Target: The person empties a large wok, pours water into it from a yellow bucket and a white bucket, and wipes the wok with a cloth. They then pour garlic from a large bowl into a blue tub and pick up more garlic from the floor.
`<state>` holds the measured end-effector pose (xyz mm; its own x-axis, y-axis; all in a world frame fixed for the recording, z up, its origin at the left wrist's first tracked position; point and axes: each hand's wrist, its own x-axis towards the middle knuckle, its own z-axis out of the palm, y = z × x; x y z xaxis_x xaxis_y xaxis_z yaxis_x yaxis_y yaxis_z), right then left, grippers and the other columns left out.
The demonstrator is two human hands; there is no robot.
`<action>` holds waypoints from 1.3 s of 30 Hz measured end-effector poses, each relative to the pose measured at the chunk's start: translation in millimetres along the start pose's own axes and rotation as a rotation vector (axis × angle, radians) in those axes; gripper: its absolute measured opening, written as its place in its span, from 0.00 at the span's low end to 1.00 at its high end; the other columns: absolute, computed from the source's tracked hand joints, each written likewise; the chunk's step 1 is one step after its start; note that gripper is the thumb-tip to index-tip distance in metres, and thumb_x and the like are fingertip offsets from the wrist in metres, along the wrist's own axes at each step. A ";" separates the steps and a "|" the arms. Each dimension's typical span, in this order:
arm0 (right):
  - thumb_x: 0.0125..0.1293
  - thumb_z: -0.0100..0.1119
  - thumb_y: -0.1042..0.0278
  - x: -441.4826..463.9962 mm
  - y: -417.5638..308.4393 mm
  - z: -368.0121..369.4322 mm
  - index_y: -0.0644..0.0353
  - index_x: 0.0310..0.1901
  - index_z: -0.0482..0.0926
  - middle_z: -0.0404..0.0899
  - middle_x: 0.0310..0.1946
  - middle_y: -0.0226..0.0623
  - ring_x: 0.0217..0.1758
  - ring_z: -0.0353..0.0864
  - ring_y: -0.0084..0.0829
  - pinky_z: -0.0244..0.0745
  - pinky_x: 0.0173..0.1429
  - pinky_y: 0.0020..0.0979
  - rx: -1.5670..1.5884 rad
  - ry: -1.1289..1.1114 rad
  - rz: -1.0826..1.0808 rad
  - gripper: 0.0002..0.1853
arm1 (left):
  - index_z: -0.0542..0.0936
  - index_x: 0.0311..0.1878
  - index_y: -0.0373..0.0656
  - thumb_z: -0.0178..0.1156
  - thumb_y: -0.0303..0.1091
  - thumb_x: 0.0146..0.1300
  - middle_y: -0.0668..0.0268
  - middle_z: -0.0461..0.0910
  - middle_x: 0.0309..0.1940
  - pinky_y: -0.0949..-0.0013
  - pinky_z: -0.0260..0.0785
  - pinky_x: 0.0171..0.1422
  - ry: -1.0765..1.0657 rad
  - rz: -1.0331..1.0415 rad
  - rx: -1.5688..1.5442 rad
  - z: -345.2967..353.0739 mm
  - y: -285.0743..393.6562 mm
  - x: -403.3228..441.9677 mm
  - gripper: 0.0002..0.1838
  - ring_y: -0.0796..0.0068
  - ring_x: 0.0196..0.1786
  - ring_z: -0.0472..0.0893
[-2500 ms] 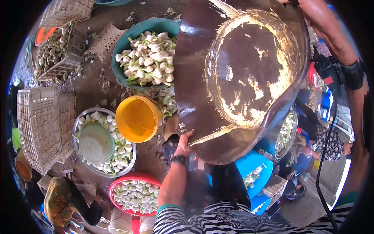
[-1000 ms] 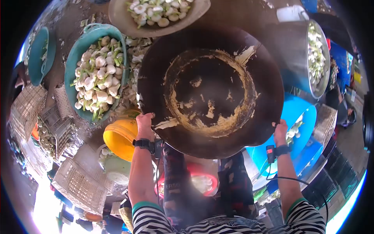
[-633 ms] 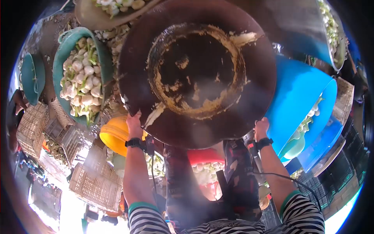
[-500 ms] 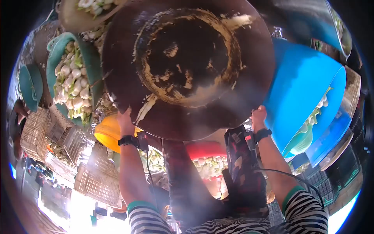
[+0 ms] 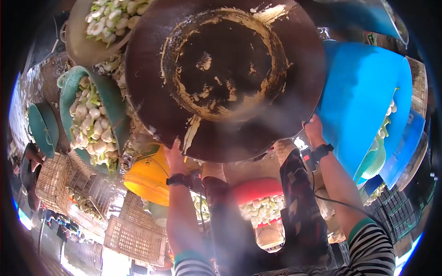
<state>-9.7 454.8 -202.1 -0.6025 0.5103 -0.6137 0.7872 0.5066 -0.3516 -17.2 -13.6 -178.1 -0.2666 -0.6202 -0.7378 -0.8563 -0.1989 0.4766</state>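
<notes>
A large dark brown round tub [image 5: 152, 92] fills the upper middle of the head view, with a ring of pale, crusty residue around its centre. Whether this face is the inside or the underside, I cannot tell. My left hand [image 5: 175, 158] is closed on its lower left rim, and my right hand [image 5: 314, 131] grips the lower right rim. The fingertips are partly hidden at both places. Below the tub, between my legs, white bulbs [image 5: 262, 209] fill a red container [image 5: 258, 187]. Close to my left hand is a yellow tub [image 5: 149, 177].
Big blue tubs [image 5: 363, 101] stand close on the right. To the left are a green tub [image 5: 69, 99] of white bulbs, a smaller green tub [image 5: 43, 129] and woven baskets [image 5: 133, 234]. A pale basin [image 5: 80, 41] with more bulbs lies at upper left. Another person's leg shows at far left.
Both hands keep hold of the tub's rim and now appear further right. Surrounding tubs and baskets sit lower in view, showing more of the pale basin at upper left.
</notes>
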 end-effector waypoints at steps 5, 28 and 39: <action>0.51 0.52 0.77 -60.4 5.1 -35.3 0.60 0.41 0.76 0.80 0.31 0.42 0.33 0.79 0.33 0.71 0.38 0.32 0.138 -0.235 -0.136 0.14 | 0.74 0.45 0.44 0.59 0.41 0.55 0.66 0.76 0.38 0.64 0.65 0.39 -0.113 0.082 0.351 -35.5 -9.0 -31.3 0.17 0.70 0.40 0.75; 0.57 0.53 0.70 -463.1 223.1 -177.9 0.60 0.35 0.80 0.78 0.27 0.33 0.26 0.78 0.24 0.75 0.26 0.28 0.525 -0.338 0.943 0.07 | 0.74 0.38 0.44 0.55 0.30 0.57 0.64 0.79 0.34 0.73 0.71 0.36 -0.472 0.023 0.555 -108.4 37.0 -199.6 0.06 0.71 0.37 0.79; 0.54 0.53 0.77 -300.1 473.8 -250.5 0.61 0.47 0.73 0.80 0.34 0.42 0.37 0.80 0.34 0.74 0.44 0.32 0.360 0.730 0.571 0.16 | 0.71 0.53 0.38 0.53 0.40 0.64 0.61 0.76 0.47 0.72 0.68 0.51 -1.334 0.052 0.995 184.9 -161.6 -506.6 0.18 0.72 0.47 0.77</action>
<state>511.2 715.8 -7.4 0.0411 0.9758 -0.2148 0.9045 -0.1277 -0.4069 174.5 473.0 30.2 -0.0193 0.5347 -0.8448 -0.6240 0.6538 0.4280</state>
